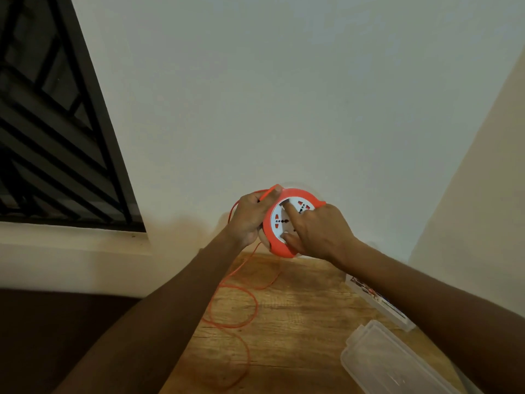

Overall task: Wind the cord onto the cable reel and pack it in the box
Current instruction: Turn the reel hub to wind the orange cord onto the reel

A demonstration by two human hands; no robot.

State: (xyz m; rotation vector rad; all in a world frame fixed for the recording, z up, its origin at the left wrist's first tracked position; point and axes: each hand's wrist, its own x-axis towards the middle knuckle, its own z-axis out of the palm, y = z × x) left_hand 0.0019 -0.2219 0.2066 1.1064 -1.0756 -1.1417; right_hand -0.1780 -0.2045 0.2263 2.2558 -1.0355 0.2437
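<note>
The left hand (251,220) is curling round the far edge of the orange cable reel (287,223), pinching a bit of the orange cord (241,305) against the rim near its top. The right hand (318,231) is resting on the reel's white socket face, index finger and thumb pressing on it, the other fingers hiding behind the hand. The reel is hanging in the air above the wooden table (298,336), tilted toward the camera. The cord is trailing down in loose loops onto the table, its lower end blurring out. A clear plastic lid (383,362) is lying at lower right, cut off by the frame. The printed box (377,301) is mostly hiding behind the right forearm.
</note>
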